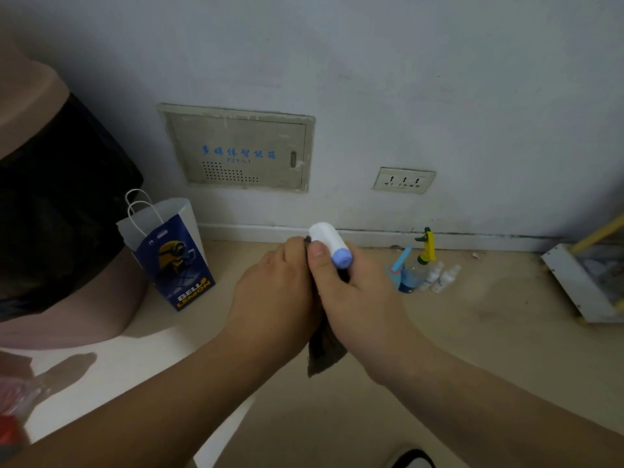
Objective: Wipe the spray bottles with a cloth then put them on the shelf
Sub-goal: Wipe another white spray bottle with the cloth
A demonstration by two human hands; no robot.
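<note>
Above the floor (472, 349), right fingers (317, 256) grip a bottle (325, 235), left fingers (294, 248) pinch a cloth (325, 349).

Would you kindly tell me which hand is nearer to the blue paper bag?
Left. The left hand is to the right of the paper bag, apart from it; the right hand is farther right, beyond the left, holding the white bottle.
</note>
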